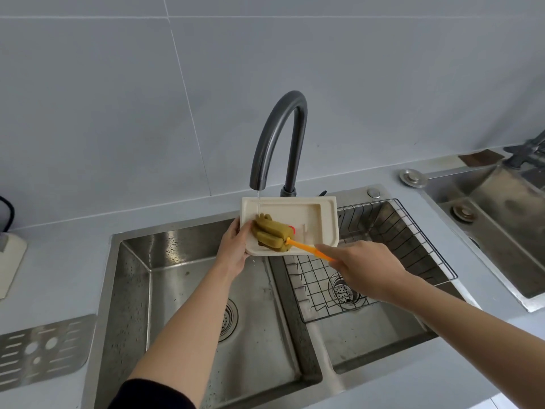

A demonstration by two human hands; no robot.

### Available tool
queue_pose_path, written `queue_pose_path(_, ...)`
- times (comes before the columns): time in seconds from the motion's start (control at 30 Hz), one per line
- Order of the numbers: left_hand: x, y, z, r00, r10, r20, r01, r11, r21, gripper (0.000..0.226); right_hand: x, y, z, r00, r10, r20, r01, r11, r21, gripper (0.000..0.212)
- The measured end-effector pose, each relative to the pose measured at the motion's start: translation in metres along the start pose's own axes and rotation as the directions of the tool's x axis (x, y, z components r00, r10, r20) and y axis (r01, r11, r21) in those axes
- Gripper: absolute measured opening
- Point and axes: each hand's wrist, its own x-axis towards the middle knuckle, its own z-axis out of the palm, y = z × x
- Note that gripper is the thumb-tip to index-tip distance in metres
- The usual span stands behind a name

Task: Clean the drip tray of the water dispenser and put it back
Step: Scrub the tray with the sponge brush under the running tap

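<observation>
Drip tray [298, 214] is up in the air over the divider between the 2 basins of the steel sink [177, 261], tipped toward me, its far left corner right under the spout of the dark gooseneck faucet [280, 137]. The green head of the sponge brush [271, 233] lies flat on the tray's left half, and a thin stream of water [259, 202] lands just there. My left hand [233, 249] grips the tray by its left edge; my right hand [362, 267] is wrapped around the brush's orange handle.

Here's my worry: that's 1 hand on a wet rim. Push too hard with the brush and I judge the tray levers out of that grip and drops into the left basin. Tip it further and the water runs off the near edge toward my arms.

The tray itself is cream plastic, shallow and rectangular, with rounded corners and a raised rim around a sunken floor. I see no obvious grime from here. A wire rack [383, 231] sits over the right basin, just behind the tray.
</observation>
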Motion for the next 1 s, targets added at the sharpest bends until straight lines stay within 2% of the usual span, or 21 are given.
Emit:
queue_pose_path(0.1, 0.004, 0.004, -0.002, 1.000, 0.022, -0.021, -0.021, 1.000, 0.022, 0.039, -0.002, -0.002, 0.001, 0.999, -0.041, 0.004, 0.041, 0.998, -0.041, 0.047)
queue_pose_path(0.17, 0.006, 0.005, -0.003, 0.999, 0.028, -0.037, -0.027, 0.999, 0.039, 0.038, -0.003, -0.001, 0.004, 0.989, -0.126, -0.083, 0.116, 0.986, -0.120, 0.058)
queue_pose_path(0.23, 0.007, 0.006, -0.005, 0.998, 0.037, -0.050, -0.034, 0.998, 0.046, 0.038, -0.004, 0.000, 0.001, 0.982, -0.151, -0.117, 0.123, 0.968, -0.217, 0.072)
queue_pose_path(0.37, 0.007, 0.008, -0.010, 0.996, 0.067, -0.053, -0.065, 0.997, 0.047, 0.036, -0.005, 0.010, -0.002, 0.970, -0.187, -0.153, 0.143, 0.955, -0.260, 0.083)
queue_pose_path(0.5, 0.007, 0.012, -0.019, 0.994, 0.074, -0.086, -0.068, 0.996, 0.066, 0.025, -0.007, 0.019, -0.012, 0.981, -0.129, -0.143, 0.083, 0.953, -0.291, 0.076)
queue_pose_path(0.57, 0.007, 0.014, -0.023, 0.992, 0.080, -0.101, -0.072, 0.994, 0.079, 0.027, -0.005, 0.024, -0.013, 0.989, -0.081, -0.126, 0.045, 0.963, -0.266, 0.072)
queue_pose_path(0.67, 0.006, 0.017, -0.026, 0.989, 0.103, -0.107, -0.094, 0.992, 0.084, 0.035, -0.003, 0.022, -0.013, 0.990, -0.032, -0.138, 0.008, 0.985, -0.170, 0.065)
queue_pose_path(0.8, 0.004, 0.021, -0.026, 0.991, 0.111, -0.075, -0.106, 0.992, 0.066, 0.031, 0.002, 0.004, -0.019, 0.985, 0.028, -0.173, -0.031, 0.999, -0.015, 0.045)
queue_pose_path(0.87, 0.003, 0.020, -0.025, 0.994, 0.094, -0.050, -0.090, 0.994, 0.068, 0.031, 0.008, -0.001, -0.019, 0.976, 0.026, -0.216, -0.038, 0.998, -0.052, 0.050)
queue_pose_path(1.0, 0.002, 0.021, -0.024, 0.996, 0.087, -0.017, -0.085, 0.992, 0.092, 0.038, 0.016, -0.007, -0.021, 0.992, -0.016, -0.129, -0.006, 0.986, -0.168, 0.059)
